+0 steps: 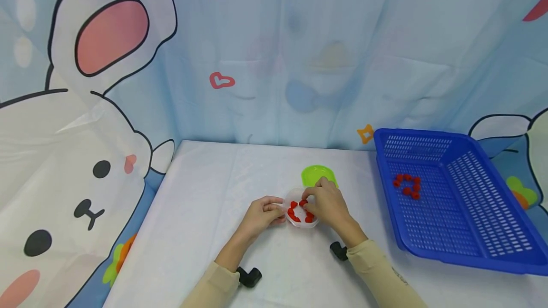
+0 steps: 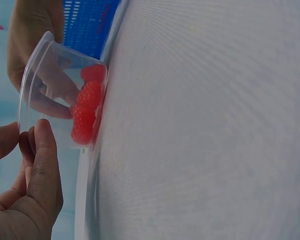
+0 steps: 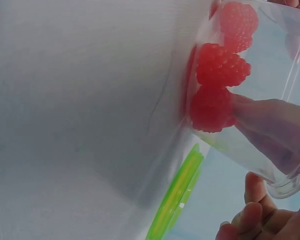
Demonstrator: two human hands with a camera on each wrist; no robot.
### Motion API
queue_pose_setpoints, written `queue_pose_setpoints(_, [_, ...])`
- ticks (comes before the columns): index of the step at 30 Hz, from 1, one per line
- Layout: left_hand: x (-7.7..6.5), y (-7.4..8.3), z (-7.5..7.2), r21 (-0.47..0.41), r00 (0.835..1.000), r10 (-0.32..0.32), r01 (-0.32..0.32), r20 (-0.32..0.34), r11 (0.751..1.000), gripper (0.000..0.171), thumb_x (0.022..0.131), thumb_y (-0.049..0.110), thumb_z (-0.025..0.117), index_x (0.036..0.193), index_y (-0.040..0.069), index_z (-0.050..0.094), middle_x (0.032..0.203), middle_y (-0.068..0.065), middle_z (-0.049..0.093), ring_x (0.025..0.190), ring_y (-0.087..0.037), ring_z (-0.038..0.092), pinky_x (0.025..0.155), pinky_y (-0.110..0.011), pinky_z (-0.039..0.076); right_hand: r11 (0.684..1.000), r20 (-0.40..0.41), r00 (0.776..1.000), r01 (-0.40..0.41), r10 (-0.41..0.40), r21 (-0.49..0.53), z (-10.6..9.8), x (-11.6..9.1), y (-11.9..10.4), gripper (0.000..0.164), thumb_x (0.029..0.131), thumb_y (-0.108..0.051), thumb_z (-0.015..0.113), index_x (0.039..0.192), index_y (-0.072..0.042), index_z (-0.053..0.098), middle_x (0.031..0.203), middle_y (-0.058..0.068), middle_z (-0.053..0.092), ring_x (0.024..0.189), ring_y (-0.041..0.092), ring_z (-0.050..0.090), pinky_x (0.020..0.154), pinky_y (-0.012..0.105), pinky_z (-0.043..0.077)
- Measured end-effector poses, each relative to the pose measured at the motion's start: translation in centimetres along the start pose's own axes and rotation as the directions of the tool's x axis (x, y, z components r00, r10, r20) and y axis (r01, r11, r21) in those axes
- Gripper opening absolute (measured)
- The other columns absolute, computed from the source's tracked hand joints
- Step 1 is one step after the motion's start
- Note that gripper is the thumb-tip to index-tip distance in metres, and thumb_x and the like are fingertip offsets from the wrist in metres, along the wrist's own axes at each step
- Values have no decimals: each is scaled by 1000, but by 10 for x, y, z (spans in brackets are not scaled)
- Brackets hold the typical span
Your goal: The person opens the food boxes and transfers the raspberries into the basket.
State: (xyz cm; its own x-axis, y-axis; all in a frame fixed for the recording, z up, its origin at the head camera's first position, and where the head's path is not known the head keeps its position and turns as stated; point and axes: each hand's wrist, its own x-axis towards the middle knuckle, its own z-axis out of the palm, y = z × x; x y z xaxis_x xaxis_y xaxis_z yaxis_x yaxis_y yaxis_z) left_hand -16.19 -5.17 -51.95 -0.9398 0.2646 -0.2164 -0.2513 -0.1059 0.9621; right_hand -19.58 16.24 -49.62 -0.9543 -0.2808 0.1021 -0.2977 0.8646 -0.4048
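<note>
Over the feed I counted one left hand (image 1: 263,214), one right hand (image 1: 328,203), two wrist cameras (image 1: 251,277), one desk (image 1: 218,184), one clear tub (image 1: 301,225), one green lid (image 1: 316,175), one basket (image 1: 455,232), about seven berries (image 1: 406,191) in the basket and at least five in the tub.

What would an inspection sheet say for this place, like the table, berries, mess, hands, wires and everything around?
Surface: white cloth-covered table, lightly creased.
Job's things: clear plastic tub holding bumpy red raspberries; round bright-green plastic lid lying just beyond it; blue rectangular plastic basket with slotted sides, on the right, holding more red raspberries.
Clutter: nothing seen.
Hands: left hand pinches the tub's rim; right hand reaches inside, pinching a raspberry; small black devices sit by the wrists.
Cables: nothing seen.
Surroundings: light-blue curtain printed with cartoon animals.
</note>
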Motion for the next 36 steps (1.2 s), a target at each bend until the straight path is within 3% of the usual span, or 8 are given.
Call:
queue_pose_setpoints(8, [0,0,0,3,1000,3,-3,2,1000,35,94,2,68,125,-10,58,94,-12,70,85,-26,71,83,-38,60,1000,-20,999,27,-26,13,2,0,3,15,76,-16,87,86,-19,77,91,6,47,85,23,44,64,32,40])
queue_pose_setpoints(14, [0,-1,0,6,1000,5,-5,-1,1000,32,94,2,69,123,-7,61,93,-12,70,86,-28,71,82,-37,60,988,-44,997,65,-59,137,4,-2,7,13,76,-13,86,84,-16,77,88,10,49,85,23,42,64,33,38])
queue_pose_setpoints(18, [-1,-1,0,5,1000,9,-9,1,1000,31,94,2,68,123,-7,61,93,-12,70,84,-25,71,81,-36,60,972,-18,999,45,-41,232,5,-2,10,11,78,-11,84,85,-15,76,89,12,50,87,22,42,64,33,39])
queue_pose_setpoints(24, [-1,-1,-1,4,1000,10,-10,4,1000,32,94,2,68,124,-8,60,94,-12,70,83,-22,71,81,-35,60,955,-1,1000,19,-19,296,7,-3,11,10,79,-11,82,85,-15,76,92,13,49,88,24,43,65,33,40])
queue_pose_setpoints(29, [-2,-1,0,3,1000,19,-19,8,1000,34,94,2,67,125,-9,59,93,-12,70,83,-22,71,81,-35,60,925,2,1000,8,-9,379,8,-4,15,9,79,-9,80,85,-14,75,96,16,50,92,32,46,66,34,43])
queue_pose_setpoints(36, [-1,-2,0,4,1000,19,-19,4,1000,31,94,1,67,123,-8,60,93,-12,70,82,-21,70,81,-35,60,872,-4,1000,-2,5,490,7,-6,22,8,81,-9,80,87,-13,76,98,16,52,94,32,46,67,35,41])
